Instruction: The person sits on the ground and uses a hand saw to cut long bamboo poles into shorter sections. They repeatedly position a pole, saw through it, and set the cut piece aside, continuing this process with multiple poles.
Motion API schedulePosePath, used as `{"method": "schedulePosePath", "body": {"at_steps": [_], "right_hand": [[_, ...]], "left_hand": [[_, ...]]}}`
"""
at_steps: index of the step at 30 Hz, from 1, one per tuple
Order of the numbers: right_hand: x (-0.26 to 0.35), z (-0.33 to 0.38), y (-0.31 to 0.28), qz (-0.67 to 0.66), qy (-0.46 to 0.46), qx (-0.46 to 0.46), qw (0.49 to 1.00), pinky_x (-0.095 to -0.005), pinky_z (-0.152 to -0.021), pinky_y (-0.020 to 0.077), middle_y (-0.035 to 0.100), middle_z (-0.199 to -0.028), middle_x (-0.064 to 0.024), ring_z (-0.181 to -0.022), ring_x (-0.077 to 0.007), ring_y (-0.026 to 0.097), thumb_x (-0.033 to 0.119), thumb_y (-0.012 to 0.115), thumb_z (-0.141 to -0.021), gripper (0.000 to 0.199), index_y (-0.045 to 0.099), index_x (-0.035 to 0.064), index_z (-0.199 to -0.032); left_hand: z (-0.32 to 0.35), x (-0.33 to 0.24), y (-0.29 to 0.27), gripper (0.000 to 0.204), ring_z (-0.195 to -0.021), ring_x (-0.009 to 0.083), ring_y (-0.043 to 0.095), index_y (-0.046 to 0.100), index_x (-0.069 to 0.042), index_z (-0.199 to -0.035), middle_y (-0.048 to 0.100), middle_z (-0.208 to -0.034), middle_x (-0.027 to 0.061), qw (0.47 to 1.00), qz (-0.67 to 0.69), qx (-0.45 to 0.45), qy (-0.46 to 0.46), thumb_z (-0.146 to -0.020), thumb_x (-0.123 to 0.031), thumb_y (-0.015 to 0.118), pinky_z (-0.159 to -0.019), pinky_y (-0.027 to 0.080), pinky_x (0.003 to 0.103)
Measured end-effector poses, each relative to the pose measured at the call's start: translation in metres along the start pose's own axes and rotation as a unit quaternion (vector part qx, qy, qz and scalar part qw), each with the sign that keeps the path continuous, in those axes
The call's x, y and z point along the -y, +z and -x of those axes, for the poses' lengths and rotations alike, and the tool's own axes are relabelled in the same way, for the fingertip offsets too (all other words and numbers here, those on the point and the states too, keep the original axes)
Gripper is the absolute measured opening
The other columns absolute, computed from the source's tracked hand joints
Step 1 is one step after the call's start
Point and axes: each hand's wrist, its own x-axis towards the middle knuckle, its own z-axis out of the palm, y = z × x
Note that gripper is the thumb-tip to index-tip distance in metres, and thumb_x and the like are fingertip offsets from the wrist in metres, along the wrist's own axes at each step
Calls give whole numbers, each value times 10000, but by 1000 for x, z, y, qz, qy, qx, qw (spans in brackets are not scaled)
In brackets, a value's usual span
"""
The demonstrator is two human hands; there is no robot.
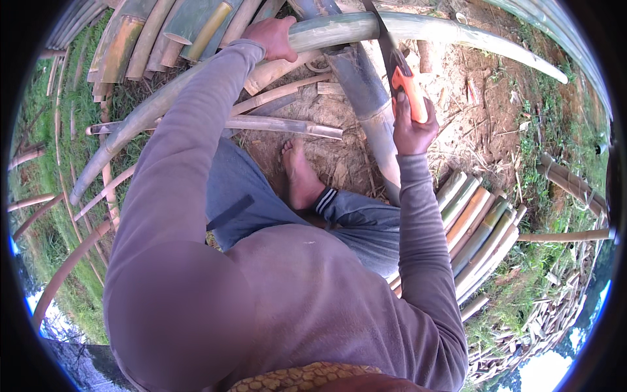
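A long green bamboo pole curves across the top of the view and runs down to the far left. My left hand is closed round it, left of the saw. In my right hand is a handsaw with an orange handle. Its dark blade crosses the pole; how deep it has cut, I cannot tell. Beneath the pole, a thick grey bamboo trunk slants from the top toward my right knee.
Bamboo lengths are bunched at the upper left, and a stack of cut bamboo lies by my right forearm. A split bamboo strip lies near my bare foot. Wood scraps litter the dirt. Grass borders both sides.
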Motion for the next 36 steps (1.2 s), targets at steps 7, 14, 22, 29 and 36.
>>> {"method": "schedulePosePath", "body": {"at_steps": [7,14,22,29,36], "right_hand": [[24,26,-14,-70,61,-7,996,-293,-654,534,716,-804,-59,-718,-95,644,126,787,-1002,195,723,-38,-1087],[29,67,-39,-49,124,11,991,-312,-719,584,797,-881,-127,-811,-125,749,71,780,-994,219,713,-49,-1165],[22,-20,19,-32,39,-33,998,-421,-747,626,794,-883,-212,-820,-345,809,385,808,-963,491,708,-18,-1226],[22,46,-31,-89,43,-36,994,-375,-872,617,789,-1153,-223,-1024,-251,794,218,803,-992,493,663,-37,-1391],[22,105,-73,-55,19,-20,998,-377,-966,595,766,-1258,-217,-1123,-292,771,144,783,-998,450,663,-63,-1379]], "left_hand": [[-1,12,-9,926,-1144,365,718,594,25,-1424,730,-1229,257,997,53,49,14,-638,-362,897,-1012,551,416],[-9,13,-6,877,-1120,344,716,591,5,-1397,733,-1217,220,993,81,76,29,-650,-336,897,-983,547,404],[31,-19,42,811,-1092,403,721,533,-128,-1296,681,-1170,165,951,-142,-274,36,-685,-426,975,-923,567,562],[23,-29,19,666,-1051,421,746,556,-98,-1223,742,-1144,194,981,-128,-144,-15,-765,-427,910,-888,596,536],[21,-24,13,747,-1118,407,736,539,-121,-1295,734,-1232,192,989,-114,-85,-37,-741,-437,928,-940,591,528]]}}
